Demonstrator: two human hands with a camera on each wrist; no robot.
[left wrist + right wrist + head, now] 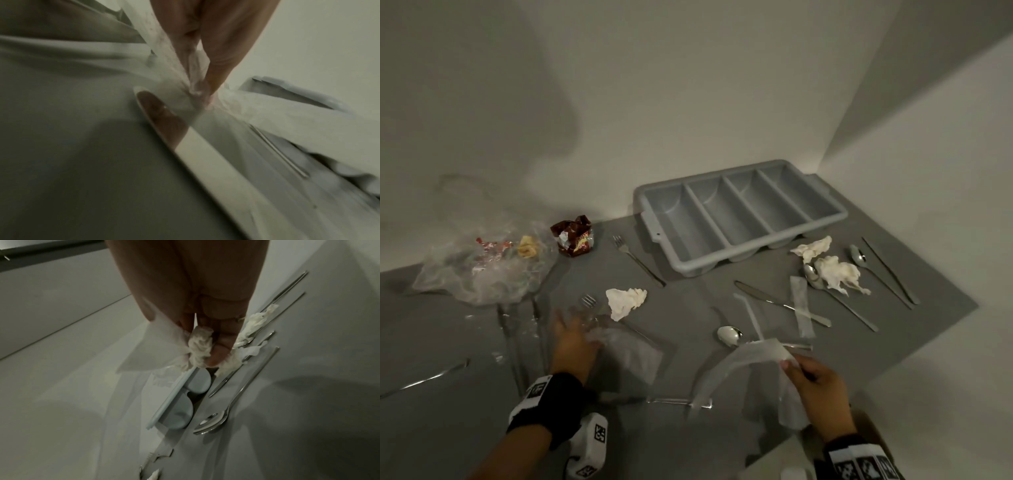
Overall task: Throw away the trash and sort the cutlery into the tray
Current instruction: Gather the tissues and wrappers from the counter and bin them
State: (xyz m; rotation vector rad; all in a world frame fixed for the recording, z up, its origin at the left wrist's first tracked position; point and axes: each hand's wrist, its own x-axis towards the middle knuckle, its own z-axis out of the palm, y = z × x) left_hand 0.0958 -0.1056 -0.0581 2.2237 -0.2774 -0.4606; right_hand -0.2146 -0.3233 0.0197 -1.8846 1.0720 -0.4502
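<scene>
Wrappers at lower centre of the head view: left hand [575,337] pinches thin clear film [633,353], right hand [816,389] pinches a translucent sheet [743,359] with wadded tissue [200,348]; likely weightless, limp, slippery, best bunched.

The scene is dimly and evenly lit. A large soft shadow is cast on the wall beyond the left hand [573,337]. Both wrist views are smeared by motion blur, with straight lines bent towards the edges. Faint glare is seen on the tabletop [688,442].
</scene>
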